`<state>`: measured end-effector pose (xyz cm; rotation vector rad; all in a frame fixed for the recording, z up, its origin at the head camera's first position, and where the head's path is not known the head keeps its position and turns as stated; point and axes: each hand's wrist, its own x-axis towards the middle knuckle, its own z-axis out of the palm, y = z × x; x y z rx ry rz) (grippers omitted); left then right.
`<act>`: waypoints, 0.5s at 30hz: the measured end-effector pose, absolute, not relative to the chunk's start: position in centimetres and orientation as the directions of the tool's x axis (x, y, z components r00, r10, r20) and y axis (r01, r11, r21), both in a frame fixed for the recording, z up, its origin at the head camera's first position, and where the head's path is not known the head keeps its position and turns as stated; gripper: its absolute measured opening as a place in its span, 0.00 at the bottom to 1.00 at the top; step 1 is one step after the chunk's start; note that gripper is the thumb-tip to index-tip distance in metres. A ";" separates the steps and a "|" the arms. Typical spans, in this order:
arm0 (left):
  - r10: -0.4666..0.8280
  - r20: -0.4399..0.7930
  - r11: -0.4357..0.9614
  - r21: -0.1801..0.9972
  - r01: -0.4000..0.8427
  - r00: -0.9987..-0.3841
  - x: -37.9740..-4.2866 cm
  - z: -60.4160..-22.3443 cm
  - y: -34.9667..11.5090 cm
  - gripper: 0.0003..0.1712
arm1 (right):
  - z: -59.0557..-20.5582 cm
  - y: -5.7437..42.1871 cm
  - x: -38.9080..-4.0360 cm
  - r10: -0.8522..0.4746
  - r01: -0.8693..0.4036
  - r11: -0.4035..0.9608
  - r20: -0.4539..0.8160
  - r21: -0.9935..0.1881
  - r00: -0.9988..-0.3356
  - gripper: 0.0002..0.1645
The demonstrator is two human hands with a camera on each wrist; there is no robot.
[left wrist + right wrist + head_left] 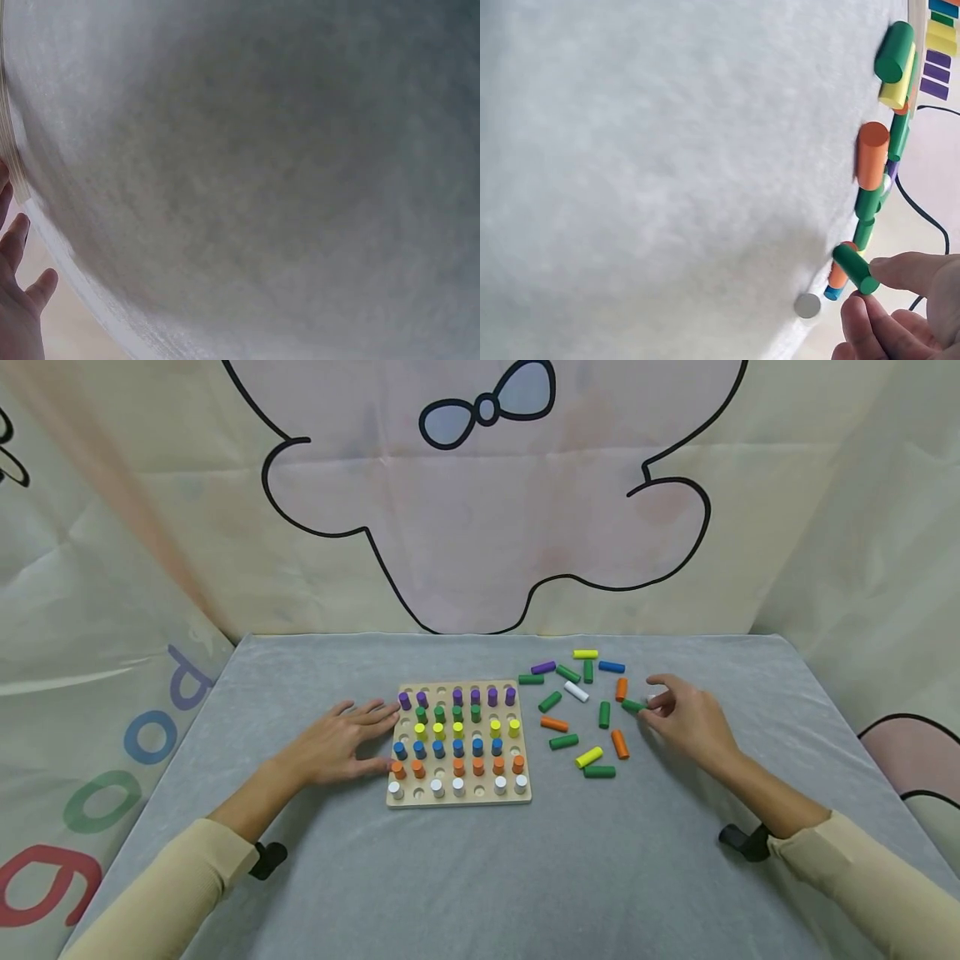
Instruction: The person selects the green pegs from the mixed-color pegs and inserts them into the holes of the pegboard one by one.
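A wooden pegboard [459, 804] lies on the cloth in front, with upright pegs in rows of purple, green, yellow, blue, orange and white; some holes show between them. My left hand [343, 743] is spread flat at the board's left side, fingertips touching its edge. In the left wrist view only part of that hand [19, 289] shows at the lower left. To the right of the board, my right hand [692, 720] pinches one end of a green peg [632, 705] between thumb and finger. That green peg [853, 266] slants across the fingertips in the right wrist view.
Loose pegs lie scattered right of the board, among them an orange peg [619, 744], a yellow peg [588, 757] and a blue peg [612, 667]. A white peg [807, 305] is close by the right fingertips. A printed curtain [480, 527] hangs behind the table.
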<state>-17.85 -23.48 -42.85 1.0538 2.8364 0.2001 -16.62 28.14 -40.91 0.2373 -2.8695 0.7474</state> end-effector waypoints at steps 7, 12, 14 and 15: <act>0.662 -0.053 0.745 0.156 0.649 -0.747 -17.9 -42.9 -23.5 0.47 | -40.5 27.9 -17.0 -0.100 -0.211 0.868 0.258 -0.450 -0.961 0.28; 0.659 -0.053 0.747 0.158 0.645 -0.750 -17.9 -42.9 -23.5 0.47 | -40.9 27.4 -17.5 -0.093 -0.214 0.875 0.283 -0.435 -0.954 0.26; 0.657 -0.055 0.749 0.162 0.643 -0.752 -17.9 -42.9 -23.5 0.48 | -41.0 27.2 -17.6 -0.091 -0.215 0.875 0.289 -0.433 -0.953 0.26; 0.656 -0.056 0.750 0.165 0.641 -0.753 -17.9 -42.9 -23.5 0.48 | -41.1 27.1 -17.7 -0.090 -0.215 0.875 0.291 -0.433 -0.952 0.26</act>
